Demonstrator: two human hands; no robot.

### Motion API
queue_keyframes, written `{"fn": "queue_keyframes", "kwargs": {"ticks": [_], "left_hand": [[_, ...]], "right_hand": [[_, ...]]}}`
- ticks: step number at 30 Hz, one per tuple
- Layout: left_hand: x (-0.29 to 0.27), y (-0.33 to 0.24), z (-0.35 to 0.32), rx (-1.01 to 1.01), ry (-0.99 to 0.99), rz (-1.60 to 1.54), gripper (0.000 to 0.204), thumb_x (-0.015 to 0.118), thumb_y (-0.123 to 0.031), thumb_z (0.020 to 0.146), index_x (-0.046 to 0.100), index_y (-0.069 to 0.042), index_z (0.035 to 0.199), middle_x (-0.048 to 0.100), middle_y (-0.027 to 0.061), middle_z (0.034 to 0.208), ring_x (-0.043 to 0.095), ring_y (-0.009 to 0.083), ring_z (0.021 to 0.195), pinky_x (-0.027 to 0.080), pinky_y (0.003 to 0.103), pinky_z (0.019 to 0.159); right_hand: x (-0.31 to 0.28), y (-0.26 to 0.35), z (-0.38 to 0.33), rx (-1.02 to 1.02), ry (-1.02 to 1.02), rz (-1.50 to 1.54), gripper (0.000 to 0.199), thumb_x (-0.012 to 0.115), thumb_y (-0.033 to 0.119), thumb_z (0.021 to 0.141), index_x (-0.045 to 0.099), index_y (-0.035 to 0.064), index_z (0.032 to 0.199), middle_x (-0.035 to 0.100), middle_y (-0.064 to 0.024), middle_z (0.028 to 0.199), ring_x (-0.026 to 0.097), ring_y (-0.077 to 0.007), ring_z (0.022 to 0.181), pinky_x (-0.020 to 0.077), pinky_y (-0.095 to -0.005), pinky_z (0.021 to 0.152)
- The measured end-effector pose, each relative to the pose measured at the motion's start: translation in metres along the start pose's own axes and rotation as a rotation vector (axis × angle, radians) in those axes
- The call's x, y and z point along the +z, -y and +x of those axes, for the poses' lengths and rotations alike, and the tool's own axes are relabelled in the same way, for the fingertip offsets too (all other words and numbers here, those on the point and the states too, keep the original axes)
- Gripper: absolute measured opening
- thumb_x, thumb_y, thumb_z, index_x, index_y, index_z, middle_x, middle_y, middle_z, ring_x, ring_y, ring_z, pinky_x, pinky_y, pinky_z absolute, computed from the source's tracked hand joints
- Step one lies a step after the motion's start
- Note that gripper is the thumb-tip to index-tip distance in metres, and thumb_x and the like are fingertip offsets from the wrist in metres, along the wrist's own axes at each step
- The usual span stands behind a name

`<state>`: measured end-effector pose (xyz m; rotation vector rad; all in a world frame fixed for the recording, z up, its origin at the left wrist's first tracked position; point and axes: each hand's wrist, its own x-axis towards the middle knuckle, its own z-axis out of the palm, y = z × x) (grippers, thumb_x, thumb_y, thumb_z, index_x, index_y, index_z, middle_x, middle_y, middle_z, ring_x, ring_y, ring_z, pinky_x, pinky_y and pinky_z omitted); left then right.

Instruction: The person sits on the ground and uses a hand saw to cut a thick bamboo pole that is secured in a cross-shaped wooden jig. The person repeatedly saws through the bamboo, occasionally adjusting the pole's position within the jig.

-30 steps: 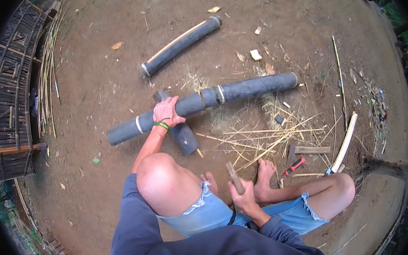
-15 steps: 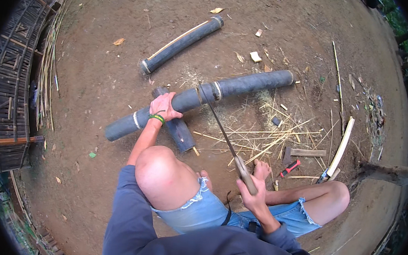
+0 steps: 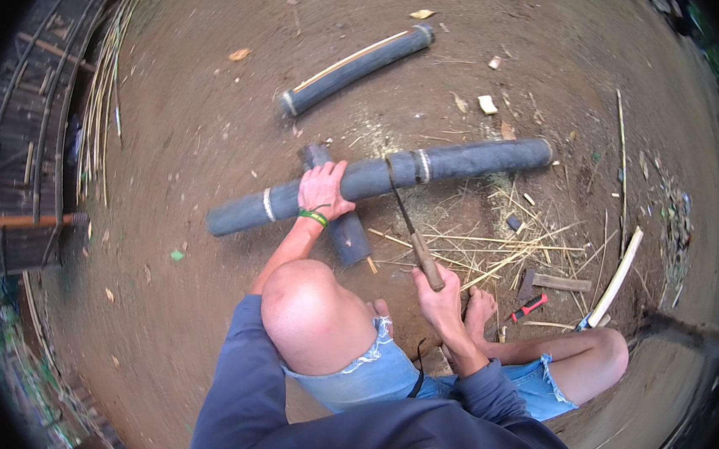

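A long dark bamboo pole (image 3: 487, 160) slants across the ground before me, its left part resting over a shorter bamboo piece (image 3: 348, 239). My left hand (image 3: 322, 189) grips the pole from above, fingers over its top, just where the two cross. In my right hand (image 3: 439, 302) is the wooden handle of a handsaw (image 3: 429, 262), held closed. Its narrow dark blade lies across the pole in a cut, a little left of a pale ring. How deep the cut goes is hidden.
Beyond the pole lies another bamboo length (image 3: 359, 66) with a pale split strip. Thin strips (image 3: 518, 252) are scattered to the right, near a hatchet (image 3: 559, 282), a red-handled knife (image 3: 529, 307) and a curved pale slat (image 3: 617, 277). A bamboo structure (image 3: 34, 123) stands left.
My right hand has pushed the saw forward, so less blade shows on my side of the pole. My left hand stays on the pole, and the whole view has shifted.
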<state>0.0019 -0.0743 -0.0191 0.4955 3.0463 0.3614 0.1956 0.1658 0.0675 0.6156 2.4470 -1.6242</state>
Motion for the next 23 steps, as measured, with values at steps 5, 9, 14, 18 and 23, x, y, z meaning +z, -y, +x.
{"fn": "queue_keyframes", "kwargs": {"ticks": [5,9,14,18,23], "left_hand": [[-0.005,0.001,-0.006,0.045,-0.028,-0.007,0.09,0.093,-0.038,0.054,0.061,-0.016,0.135,0.066,0.0083,0.12,0.064,0.0307,0.114,0.05,0.045,0.097],[-0.006,-0.002,-0.002,0.017,0.039,0.02,0.09,0.093,-0.038,0.055,0.061,-0.016,0.135,0.065,0.0082,0.118,0.063,0.0296,0.114,0.049,0.043,0.098],[-0.004,0.001,0.0,-0.004,0.036,0.045,0.089,0.093,-0.038,0.055,0.06,-0.017,0.135,0.064,0.0076,0.121,0.063,0.0286,0.114,0.047,0.045,0.101],[-0.011,0.005,-0.011,-0.01,0.084,-0.039,0.087,0.094,-0.037,0.057,0.06,-0.016,0.134,0.064,0.0064,0.122,0.063,0.0289,0.116,0.047,0.045,0.101],[-0.004,-0.003,-0.007,0.021,0.081,0.031,0.078,0.094,-0.037,0.06,0.06,-0.017,0.128,0.064,0.0075,0.122,0.064,0.0291,0.116,0.047,0.044,0.1]], "right_hand": [[0.028,-0.017,0.036,0.035,0.006,0.109,0.023,0.07,0.02,0.096,0.067,-0.002,0.09,0.059,-0.002,0.066,0.051,-0.0116,0.06,0.0414,-0.0356,0.055],[0.011,-0.021,0.011,0.1,0.043,0.069,0.022,0.069,0.017,0.098,0.065,-0.0003,0.086,0.051,0.0026,0.063,0.045,-0.0085,0.059,0.0371,-0.0321,0.053],[0.034,-0.023,0.016,0.072,-0.033,0.153,0.025,0.068,0.017,0.1,0.06,0.0051,0.079,0.047,0.0043,0.063,0.04,-0.0064,0.057,0.0319,-0.0297,0.051],[0.006,0.022,0.003,0.099,0.081,0.125,0.024,0.067,0.023,0.102,0.063,0.006,0.086,0.051,0.0032,0.067,0.042,-0.0081,0.058,0.0325,-0.0294,0.052],[0.017,-0.03,0.01,0.013,0.103,0.103,0.025,0.067,0.029,0.102,0.066,0.0069,0.09,0.056,-0.002,0.073,0.051,-0.0121,0.067,0.0413,-0.0333,0.064]]}}
